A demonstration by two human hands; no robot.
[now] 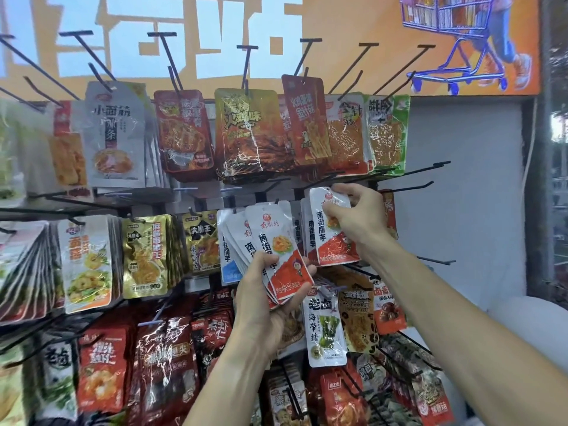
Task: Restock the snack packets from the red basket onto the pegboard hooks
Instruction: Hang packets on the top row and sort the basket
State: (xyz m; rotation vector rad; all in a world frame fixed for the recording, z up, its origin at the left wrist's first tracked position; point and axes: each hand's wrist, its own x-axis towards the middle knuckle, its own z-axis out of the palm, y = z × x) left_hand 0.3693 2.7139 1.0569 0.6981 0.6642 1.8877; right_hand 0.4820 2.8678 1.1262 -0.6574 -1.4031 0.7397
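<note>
- My right hand [353,216] is up at the middle row of the display, pinching one white-and-red foil snack packet [333,229] by its upper right corner, thumb in front and fingers behind.
- That packet stands nearly upright, long axis vertical, its hang-hole end at the top and its red band at the bottom; the print faces me.
- The relation I'd steer by: the small hole at the packet's top edge sits just below and left of the black wire peg hook [408,172] that juts out toward me from the board. I judge the hole has to come level with the hook's tip, then slide back along it.
- I cannot tell whether the hole is already threaded on a hook; my fingers and the matching packets [307,229] hanging behind it hide that spot.
- My left hand [267,290] is lower and to the left, gripping a fanned stack of the same white-and-red packets [270,250] by their lower ends, tops tilted up and slightly left.
- The right hand is the nearer one to the hook, so it does the hanging while the left feeds.
- The red basket is not in view.
- Risk: the thin foil may buckle against the hook tip.
</note>
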